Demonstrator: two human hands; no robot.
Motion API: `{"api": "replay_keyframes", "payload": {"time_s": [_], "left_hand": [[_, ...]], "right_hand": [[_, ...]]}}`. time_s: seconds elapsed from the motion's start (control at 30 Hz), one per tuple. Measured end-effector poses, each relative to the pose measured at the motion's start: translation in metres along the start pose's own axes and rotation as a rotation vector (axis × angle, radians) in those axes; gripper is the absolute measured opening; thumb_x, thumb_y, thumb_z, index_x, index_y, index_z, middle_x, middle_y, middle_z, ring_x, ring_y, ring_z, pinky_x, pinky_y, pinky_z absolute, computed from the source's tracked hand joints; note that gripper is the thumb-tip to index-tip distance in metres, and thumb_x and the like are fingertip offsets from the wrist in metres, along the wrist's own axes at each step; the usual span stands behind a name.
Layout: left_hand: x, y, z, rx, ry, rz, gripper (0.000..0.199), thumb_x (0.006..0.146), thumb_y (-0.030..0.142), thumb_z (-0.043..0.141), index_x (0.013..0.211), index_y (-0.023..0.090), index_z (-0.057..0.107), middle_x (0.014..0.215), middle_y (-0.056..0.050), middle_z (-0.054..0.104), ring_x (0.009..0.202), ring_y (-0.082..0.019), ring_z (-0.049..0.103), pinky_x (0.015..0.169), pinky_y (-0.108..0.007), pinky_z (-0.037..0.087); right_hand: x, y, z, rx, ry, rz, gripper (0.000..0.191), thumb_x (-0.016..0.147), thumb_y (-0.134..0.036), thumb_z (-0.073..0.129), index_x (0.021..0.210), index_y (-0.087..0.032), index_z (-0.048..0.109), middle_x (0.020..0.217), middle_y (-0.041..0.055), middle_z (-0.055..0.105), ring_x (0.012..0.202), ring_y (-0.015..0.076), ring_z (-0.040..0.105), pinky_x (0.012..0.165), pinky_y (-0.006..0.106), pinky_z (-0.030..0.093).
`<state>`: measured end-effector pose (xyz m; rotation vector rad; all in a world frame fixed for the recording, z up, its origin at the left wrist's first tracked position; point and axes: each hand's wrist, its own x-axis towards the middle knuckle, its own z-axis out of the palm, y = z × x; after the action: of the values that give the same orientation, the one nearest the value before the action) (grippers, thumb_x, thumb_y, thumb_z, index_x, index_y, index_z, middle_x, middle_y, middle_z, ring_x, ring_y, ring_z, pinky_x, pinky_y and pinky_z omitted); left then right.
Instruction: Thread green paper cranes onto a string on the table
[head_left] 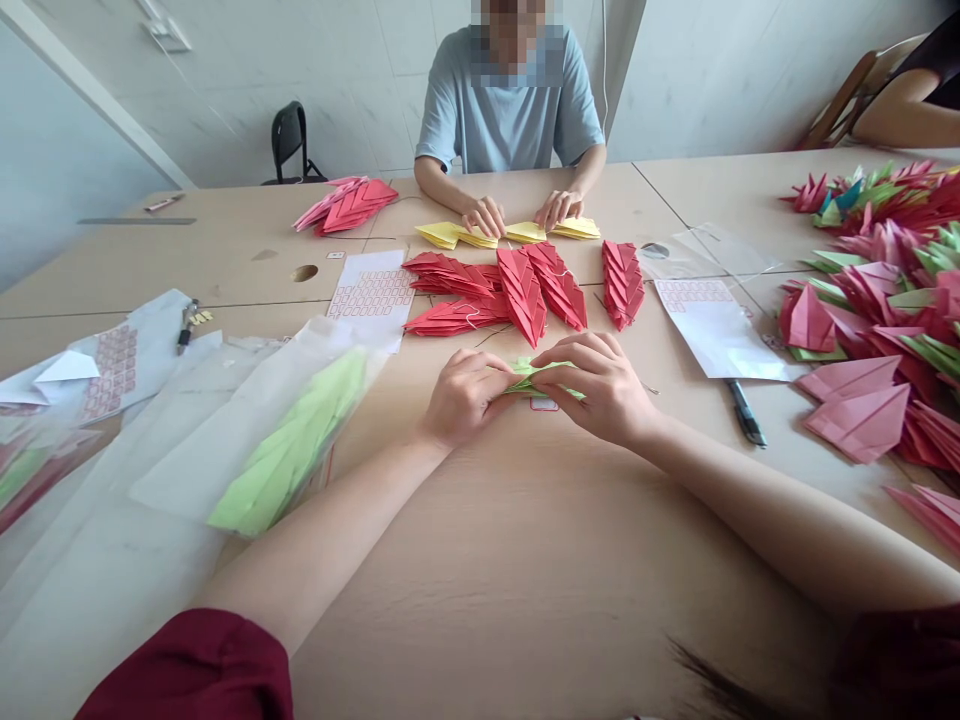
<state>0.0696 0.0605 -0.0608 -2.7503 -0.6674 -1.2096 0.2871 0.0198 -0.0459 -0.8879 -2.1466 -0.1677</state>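
Note:
Between my two hands lies a small green folded paper piece (526, 372), low over the table. My left hand (469, 393) pinches its left end with thumb and fingers. On the other side my right hand (600, 385) has its fingers closed over the right part and partly hides it. Just beyond my hands are several red folded paper strips (521, 292), some with thin string on them. A small label (544, 404) with a red border shows on the table under my hands.
Across the table (465, 570) a person in a blue shirt touches yellow folded papers (525, 232). Plastic bags with green folded paper (292, 450) lie left. Right are a white sheet (720, 330), a pen (745, 414) and a pile of pink, red and green papers (870, 320).

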Motion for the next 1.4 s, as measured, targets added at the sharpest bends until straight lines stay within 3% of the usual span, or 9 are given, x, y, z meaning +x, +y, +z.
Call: {"api": "replay_keyframes", "payload": {"time_s": [0.1, 0.27, 0.53, 0.73, 0.87, 1.1, 1.4], "left_hand": [[0.001, 0.001, 0.0, 0.005, -0.029, 0.032, 0.017, 0.092, 0.031, 0.06, 0.091, 0.018, 0.07, 0.085, -0.003, 0.072, 0.086, -0.014, 0.067, 0.077, -0.03, 0.041], [0.002, 0.0, -0.001, 0.0, 0.019, 0.089, 0.013, 0.09, 0.027, 0.063, 0.095, 0.017, 0.069, 0.086, -0.003, 0.073, 0.086, -0.015, 0.067, 0.074, -0.03, 0.042], [0.001, 0.002, -0.001, -0.015, 0.048, 0.026, 0.011, 0.089, 0.024, 0.063, 0.086, 0.015, 0.068, 0.087, -0.006, 0.074, 0.085, -0.017, 0.068, 0.074, -0.031, 0.044], [0.001, 0.002, -0.001, -0.051, 0.071, 0.003, 0.006, 0.088, 0.021, 0.064, 0.087, 0.016, 0.068, 0.077, -0.002, 0.073, 0.087, -0.017, 0.068, 0.072, -0.029, 0.044], [0.001, 0.001, -0.001, -0.034, 0.048, 0.037, 0.009, 0.087, 0.023, 0.065, 0.091, 0.016, 0.07, 0.084, -0.004, 0.073, 0.087, -0.017, 0.067, 0.071, -0.028, 0.045], [0.003, 0.004, -0.001, 0.019, -0.005, 0.173, 0.029, 0.091, 0.03, 0.061, 0.119, 0.022, 0.063, 0.087, -0.002, 0.074, 0.094, -0.016, 0.067, 0.072, -0.028, 0.044], [0.0, 0.006, 0.002, 0.146, -0.101, 0.156, 0.023, 0.093, 0.029, 0.058, 0.114, 0.019, 0.061, 0.094, -0.004, 0.073, 0.095, -0.016, 0.066, 0.072, -0.03, 0.041]], "right_hand": [[0.002, 0.005, -0.003, 0.048, -0.055, -0.007, 0.005, 0.09, -0.021, 0.061, 0.091, -0.023, 0.066, 0.104, 0.0012, 0.071, 0.096, 0.0175, 0.06, 0.084, 0.034, 0.044], [0.008, 0.018, -0.014, 0.159, -0.176, -0.071, 0.01, 0.09, -0.019, 0.059, 0.096, -0.022, 0.066, 0.108, 0.0025, 0.07, 0.1, 0.0185, 0.059, 0.087, 0.034, 0.047], [0.013, 0.035, -0.03, 0.18, -0.22, -0.064, 0.009, 0.089, -0.018, 0.057, 0.089, -0.021, 0.066, 0.104, 0.0058, 0.068, 0.09, 0.0189, 0.061, 0.078, 0.035, 0.048], [0.013, 0.043, -0.033, 0.25, -0.218, -0.033, 0.009, 0.088, -0.018, 0.057, 0.089, -0.02, 0.066, 0.099, 0.0074, 0.067, 0.087, 0.0191, 0.061, 0.076, 0.034, 0.05], [0.013, 0.038, -0.031, 0.254, -0.263, -0.048, 0.009, 0.087, -0.024, 0.062, 0.094, -0.021, 0.068, 0.104, 0.007, 0.068, 0.091, 0.0194, 0.062, 0.08, 0.036, 0.05], [0.014, 0.012, -0.023, 0.077, -0.254, -0.138, 0.009, 0.089, -0.024, 0.061, 0.094, -0.023, 0.069, 0.109, 0.0033, 0.07, 0.101, 0.0202, 0.062, 0.086, 0.037, 0.048], [0.014, 0.001, -0.021, -0.059, -0.202, -0.181, 0.01, 0.092, -0.022, 0.057, 0.094, -0.022, 0.067, 0.109, 0.0027, 0.07, 0.101, 0.0195, 0.062, 0.087, 0.037, 0.045]]}}
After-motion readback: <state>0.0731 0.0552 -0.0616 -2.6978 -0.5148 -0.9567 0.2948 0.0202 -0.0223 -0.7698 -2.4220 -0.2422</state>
